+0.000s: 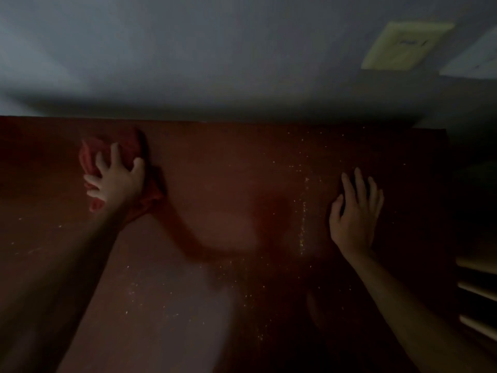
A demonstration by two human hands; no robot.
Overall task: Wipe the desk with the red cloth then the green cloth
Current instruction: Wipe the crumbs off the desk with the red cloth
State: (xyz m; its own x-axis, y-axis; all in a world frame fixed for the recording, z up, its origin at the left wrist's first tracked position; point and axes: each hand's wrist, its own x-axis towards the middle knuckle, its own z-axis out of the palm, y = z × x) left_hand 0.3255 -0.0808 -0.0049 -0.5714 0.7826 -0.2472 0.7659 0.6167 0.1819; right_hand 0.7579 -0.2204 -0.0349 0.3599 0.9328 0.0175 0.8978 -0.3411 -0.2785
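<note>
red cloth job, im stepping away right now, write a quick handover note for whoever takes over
Left hand: fingers spread, pressing the red cloth onto the desk near its far left edge, by the wall.
Right hand: open, flat on the desk at right, holding nothing.
Done: red wiping is under way on the left side.
Left: pale crumbs lie scattered across the middle, right and near part of the desk. Finish with the red cloth, then wipe with the green cloth, which is not in view.
Lighting is dim.
</note>
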